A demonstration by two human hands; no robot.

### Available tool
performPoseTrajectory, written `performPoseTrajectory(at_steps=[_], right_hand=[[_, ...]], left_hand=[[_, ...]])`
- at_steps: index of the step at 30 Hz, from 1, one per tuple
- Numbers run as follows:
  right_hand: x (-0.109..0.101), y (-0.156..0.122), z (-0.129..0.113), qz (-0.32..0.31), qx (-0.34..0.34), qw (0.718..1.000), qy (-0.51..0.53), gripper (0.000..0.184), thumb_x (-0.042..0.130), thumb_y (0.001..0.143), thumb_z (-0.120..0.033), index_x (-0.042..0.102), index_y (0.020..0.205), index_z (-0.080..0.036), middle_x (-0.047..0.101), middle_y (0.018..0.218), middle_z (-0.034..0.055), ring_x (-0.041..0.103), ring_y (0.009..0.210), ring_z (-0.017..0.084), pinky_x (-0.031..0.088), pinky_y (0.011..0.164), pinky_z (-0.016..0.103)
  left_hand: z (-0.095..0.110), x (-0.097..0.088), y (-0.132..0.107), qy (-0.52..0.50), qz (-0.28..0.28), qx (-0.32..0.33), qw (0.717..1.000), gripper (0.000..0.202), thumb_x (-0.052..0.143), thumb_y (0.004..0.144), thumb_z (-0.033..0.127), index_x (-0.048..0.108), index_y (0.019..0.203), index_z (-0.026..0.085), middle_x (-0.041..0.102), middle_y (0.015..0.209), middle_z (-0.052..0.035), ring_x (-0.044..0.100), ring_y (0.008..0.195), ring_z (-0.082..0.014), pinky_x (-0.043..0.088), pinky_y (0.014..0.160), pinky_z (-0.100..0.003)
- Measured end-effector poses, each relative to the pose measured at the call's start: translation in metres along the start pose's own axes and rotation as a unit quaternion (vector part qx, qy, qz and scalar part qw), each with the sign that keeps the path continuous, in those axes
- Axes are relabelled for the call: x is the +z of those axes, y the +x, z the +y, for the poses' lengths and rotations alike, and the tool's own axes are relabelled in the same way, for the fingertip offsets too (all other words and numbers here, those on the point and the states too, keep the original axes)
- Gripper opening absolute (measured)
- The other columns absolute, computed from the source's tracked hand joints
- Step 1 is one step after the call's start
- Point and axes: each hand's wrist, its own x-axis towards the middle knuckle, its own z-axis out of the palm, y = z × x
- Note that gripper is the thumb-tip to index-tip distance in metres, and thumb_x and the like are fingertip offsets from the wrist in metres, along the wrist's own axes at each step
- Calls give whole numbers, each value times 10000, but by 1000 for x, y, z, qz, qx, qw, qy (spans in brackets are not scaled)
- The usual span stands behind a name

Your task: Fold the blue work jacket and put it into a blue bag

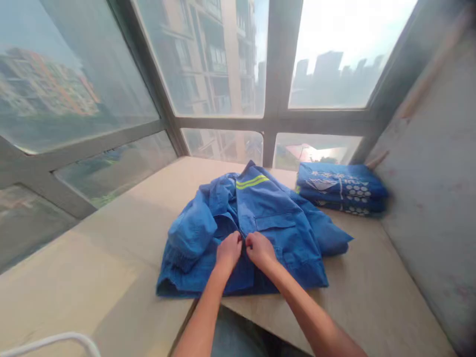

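Note:
A blue work jacket (275, 218) with yellow-green reflective stripes lies spread on the beige ledge (122, 238) by the window. My left hand (228, 250) and my right hand (259, 249) sit side by side at the jacket's front opening near the hem. Both have fingers curled, pinching the two front edges of the jacket together. What lies between the fingertips is hidden.
A stack of folded blue garments (340, 187) sits at the back right against the grey wall (435, 188). Large window panes (219, 54) surround the ledge. A white curved bar (55, 342) shows at the lower left. A dark gap (238, 337) opens below my arms.

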Motion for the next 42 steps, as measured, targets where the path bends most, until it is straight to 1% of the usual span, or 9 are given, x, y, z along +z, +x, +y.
performPoseTrajectory(at_steps=[4, 9, 13, 17, 20, 23, 29, 33, 42], right_hand=[[-4, 2, -4, 43, 13, 998, 53, 210, 569, 780, -101, 636, 945, -211, 682, 958, 27, 612, 880, 156, 368, 713, 221], [-8, 1, -3, 36, 62, 988, 134, 207, 657, 754, -189, 660, 959, -218, 711, 846, -2, 644, 785, 165, 393, 667, 225], [-9, -5, 0, 70, 46, 981, 177, 177, 604, 757, -159, 693, 899, -215, 735, 867, 7, 666, 802, 172, 431, 719, 234], [3, -16, 1, 107, 39, 984, 136, 211, 543, 788, -145, 700, 894, -237, 742, 893, 12, 672, 810, 179, 432, 741, 249], [19, -22, 4, 100, 32, 989, 100, 213, 527, 814, -156, 697, 906, -247, 742, 909, 26, 674, 848, 197, 422, 732, 258], [33, -24, 10, 111, 36, 983, 143, 197, 514, 835, -185, 688, 904, -244, 741, 897, 19, 674, 846, 194, 430, 742, 260], [46, -24, 23, 149, 46, 960, 233, 182, 509, 831, -229, 676, 905, -223, 734, 862, 16, 664, 783, 190, 453, 737, 268], [47, -26, 25, 153, 23, 960, 235, 182, 500, 836, -236, 670, 898, -216, 729, 854, 22, 659, 774, 190, 451, 744, 272], [48, -26, 24, 159, 23, 963, 215, 180, 497, 844, -230, 661, 915, -214, 725, 847, 21, 658, 785, 186, 447, 740, 259]], left_hand=[[-2, -13, -6, -3, 4, 15, 1000, 54, 562, 863, 228, 603, 838, 205, 674, 790, -20, 625, 749, -170, 405, 681, -250], [0, -20, -19, -129, 21, 9, 991, 67, 594, 823, 203, 612, 887, 193, 696, 851, -26, 658, 792, -166, 471, 754, -253], [6, -7, -31, -48, 74, 9, 996, 92, 575, 818, 156, 632, 871, 205, 699, 846, -28, 649, 783, -174, 446, 731, -265], [9, 11, -35, 15, 85, 4, 996, 147, 545, 825, 119, 647, 880, 209, 705, 860, -38, 645, 787, -179, 416, 701, -262], [6, 20, -34, -18, 81, -38, 996, 111, 562, 826, 152, 653, 853, 210, 706, 817, -27, 646, 778, -182, 417, 703, -267], [-1, 27, -35, -78, 86, -47, 992, 104, 558, 835, 192, 657, 860, 208, 713, 834, -27, 654, 781, -177, 434, 721, -272], [-10, 34, -40, -103, 107, -4, 989, 147, 527, 863, 252, 666, 887, 212, 720, 874, -35, 669, 819, -192, 471, 758, -299], [-12, 34, -41, -118, 95, 24, 988, 186, 508, 881, 260, 680, 929, 212, 731, 913, -46, 681, 849, -200, 501, 780, -314], [-19, 37, -44, -131, 118, 89, 980, 194, 519, 899, 274, 702, 936, 221, 730, 924, -36, 679, 848, -183, 530, 794, -307]])
